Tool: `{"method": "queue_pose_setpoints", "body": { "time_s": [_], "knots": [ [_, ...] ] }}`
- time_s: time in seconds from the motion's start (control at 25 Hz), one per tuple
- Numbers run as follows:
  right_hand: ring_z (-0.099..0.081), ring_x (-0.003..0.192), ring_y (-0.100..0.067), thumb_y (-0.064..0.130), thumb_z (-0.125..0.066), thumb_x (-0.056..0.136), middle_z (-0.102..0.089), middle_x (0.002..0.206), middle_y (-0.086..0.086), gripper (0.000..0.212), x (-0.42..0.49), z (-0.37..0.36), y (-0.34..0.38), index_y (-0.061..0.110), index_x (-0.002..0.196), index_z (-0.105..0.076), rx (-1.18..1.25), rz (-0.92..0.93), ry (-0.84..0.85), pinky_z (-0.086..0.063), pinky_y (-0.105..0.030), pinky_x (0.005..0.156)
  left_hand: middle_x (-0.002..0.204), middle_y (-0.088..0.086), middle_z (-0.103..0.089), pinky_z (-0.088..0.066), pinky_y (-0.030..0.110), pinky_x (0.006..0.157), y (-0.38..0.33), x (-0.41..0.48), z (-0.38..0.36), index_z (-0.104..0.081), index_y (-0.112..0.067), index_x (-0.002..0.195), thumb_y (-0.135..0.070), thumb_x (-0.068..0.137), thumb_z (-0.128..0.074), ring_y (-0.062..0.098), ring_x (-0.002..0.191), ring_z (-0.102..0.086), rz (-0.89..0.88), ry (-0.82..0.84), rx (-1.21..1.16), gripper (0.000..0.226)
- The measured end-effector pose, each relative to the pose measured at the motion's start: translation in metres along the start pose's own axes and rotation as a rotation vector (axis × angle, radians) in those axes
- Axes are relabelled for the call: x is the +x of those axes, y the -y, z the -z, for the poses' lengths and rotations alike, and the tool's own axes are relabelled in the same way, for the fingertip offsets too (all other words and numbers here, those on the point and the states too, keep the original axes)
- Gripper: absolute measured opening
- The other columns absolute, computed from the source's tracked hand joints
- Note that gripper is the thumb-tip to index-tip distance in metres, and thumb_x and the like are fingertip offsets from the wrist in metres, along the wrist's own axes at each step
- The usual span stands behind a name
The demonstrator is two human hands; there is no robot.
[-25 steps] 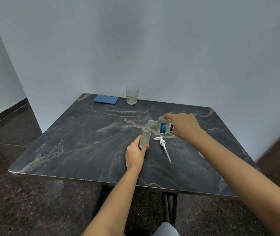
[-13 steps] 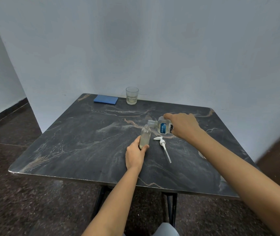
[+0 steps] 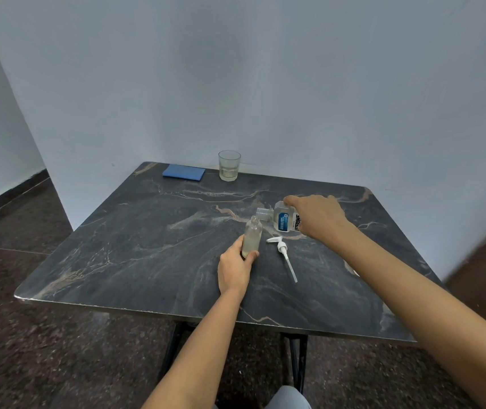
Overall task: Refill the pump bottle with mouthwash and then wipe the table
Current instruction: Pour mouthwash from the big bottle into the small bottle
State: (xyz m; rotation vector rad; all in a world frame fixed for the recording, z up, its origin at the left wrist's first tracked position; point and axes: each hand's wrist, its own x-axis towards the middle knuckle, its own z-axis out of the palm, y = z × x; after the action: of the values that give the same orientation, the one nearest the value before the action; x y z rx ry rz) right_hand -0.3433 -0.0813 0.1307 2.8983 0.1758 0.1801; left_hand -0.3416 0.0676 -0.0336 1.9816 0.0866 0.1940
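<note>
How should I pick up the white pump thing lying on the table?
Pinch the white pump by its chunky collar, coming from above. It lies flat on the table, its thin tube pointing toward you, so the collar gives your fingers the most to hold.

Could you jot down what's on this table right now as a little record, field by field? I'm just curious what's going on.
Setting: dark marbled table against a pale wall
Left hand: grips the base of the small clear bottle, upright, open
Right hand: holds the mouthwash bottle tipped sideways, its mouth just above the small bottle's neck
Pump head: lying on the table right of the small bottle
Glass: far edge, a little pale liquid inside
Blue cloth: flat, left of the glass
Stage: pouring; wiping not begun
</note>
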Motion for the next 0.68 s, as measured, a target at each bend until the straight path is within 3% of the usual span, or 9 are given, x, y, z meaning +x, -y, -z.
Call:
{"method": "queue_pose_setpoints", "body": {
  "time_s": [0.68],
  "knots": [
    [-0.060,0.108,-0.029,0.013,-0.057,0.090,-0.064,0.119,-0.005,0.051,-0.0002,0.0018,0.0010,0.031,0.135,-0.040,-0.008,-0.006,-0.007,-0.041,-0.043,0.092,0.121,-0.003,-0.067,-0.050,0.040,0.096,-0.0002,0.0005,-0.0002,-0.052,-0.028,0.137,-0.031,0.088,-0.067,0.017,0.109,-0.062,0.011,0.005,0.026,0.051]
  ]
}}
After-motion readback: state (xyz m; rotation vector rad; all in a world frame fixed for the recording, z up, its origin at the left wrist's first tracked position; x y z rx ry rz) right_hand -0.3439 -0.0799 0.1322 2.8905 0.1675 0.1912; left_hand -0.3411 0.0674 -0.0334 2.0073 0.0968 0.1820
